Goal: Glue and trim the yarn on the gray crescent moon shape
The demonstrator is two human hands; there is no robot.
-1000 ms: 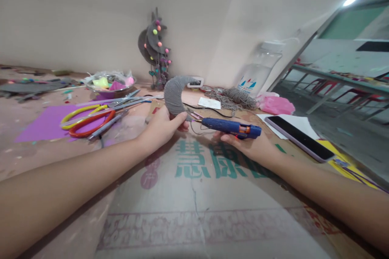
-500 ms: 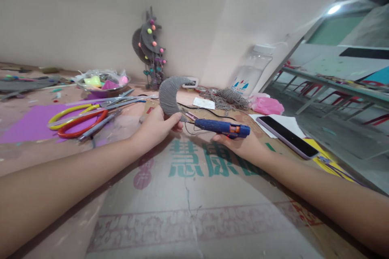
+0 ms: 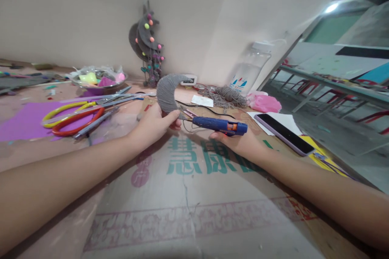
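Steadily, the left hand (image 3: 156, 123) holds a crescent wrapped in grey yarn (image 3: 165, 94), thumb and fingers pinched on its lower end. It is held up over a printed cardboard sheet (image 3: 152, 202), toward the worktop's (image 3: 27, 153) far edge. The right hand (image 3: 237, 139) is wrapped around a blue hot-glue gun (image 3: 212, 124), most of its fingers hidden beneath and behind the tool. The gun's nozzle points left, right at the crescent's lower end; I can't tell whether they touch.

Along the far edge, a grey crescent ornament (image 3: 148, 34) with coloured beads leans against the wall, between a metal bowl (image 3: 97, 90) of bright pieces and a small display device (image 3: 189, 80). Grey yarn (image 3: 229, 97) lies tangled beside a clear water bottle (image 3: 249, 68), with pink plastic (image 3: 264, 102) just right of it. Near the right edge, a phone (image 3: 284, 133) lies on white paper (image 3: 293, 122). Toward the left edge, yellow and red looped handles (image 3: 74, 127) overlap a purple sheet (image 3: 21, 121).
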